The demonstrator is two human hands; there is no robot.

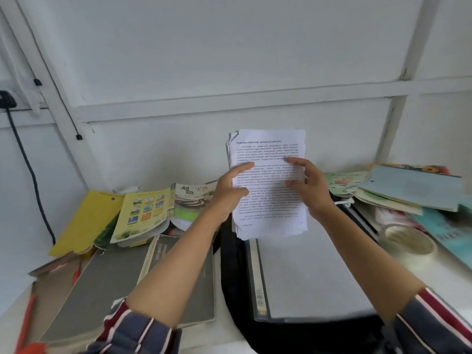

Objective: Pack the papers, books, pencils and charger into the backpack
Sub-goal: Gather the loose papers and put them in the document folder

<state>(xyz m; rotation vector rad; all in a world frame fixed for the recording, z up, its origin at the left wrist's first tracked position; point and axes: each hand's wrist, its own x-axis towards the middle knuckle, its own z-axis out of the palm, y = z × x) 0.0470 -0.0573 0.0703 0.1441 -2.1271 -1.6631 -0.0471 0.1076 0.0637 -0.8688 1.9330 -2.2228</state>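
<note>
Hands (229, 190) (309, 185), two, gripping one paper stack (268, 149)

both hands raised, left hand (231, 191) and right hand (310, 186) fingers curled.

Backpack (229, 272) mostly hidden under papers (268, 180) and arms; papers' print too blurred to read; right book pile (413, 187) motion-blurred; sleeves cut by bottom edge

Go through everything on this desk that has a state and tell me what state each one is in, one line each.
Stack of printed white papers: upright, held above the backpack.
Left hand: grip on the stack's left edge.
Right hand: grip on its right edge.
Black backpack: lying flat.
Green-and-yellow paperback book: open, face down.
Roll of clear tape: lying flat.
</note>
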